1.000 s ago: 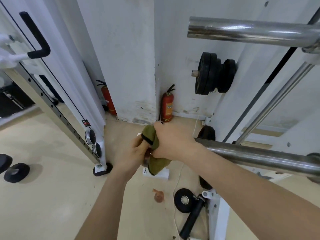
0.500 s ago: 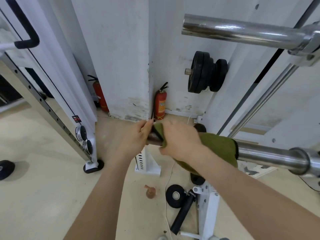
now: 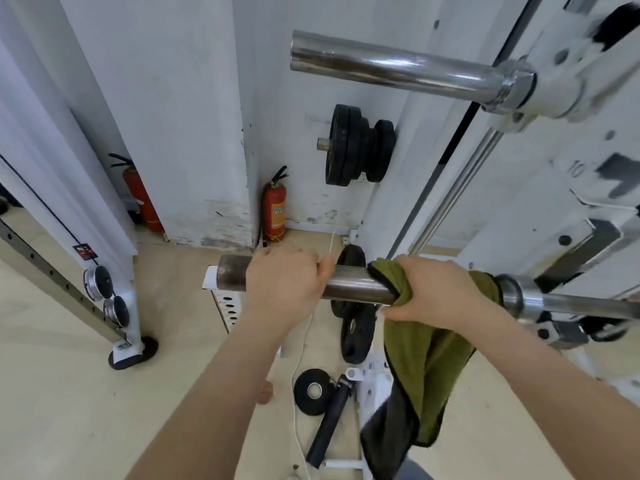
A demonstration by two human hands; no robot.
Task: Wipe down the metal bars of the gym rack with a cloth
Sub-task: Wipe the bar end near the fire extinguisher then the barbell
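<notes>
Since a moment ago the hands have drawn apart. The right hand (image 3: 440,292) has slid the green cloth (image 3: 429,368) along the lower bar (image 3: 356,285) up to its collar. Its fingers curl over cloth and bar together, and the loose end hangs down. The left hand (image 3: 287,285) now grips the bare, dull stretch near the bar's free end. I count two bars: this one and the shiny upper bar (image 3: 391,69). Two red fire extinguishers (image 3: 274,209) stand against the wall, and black plates (image 3: 356,147) sit stacked on one peg.
</notes>
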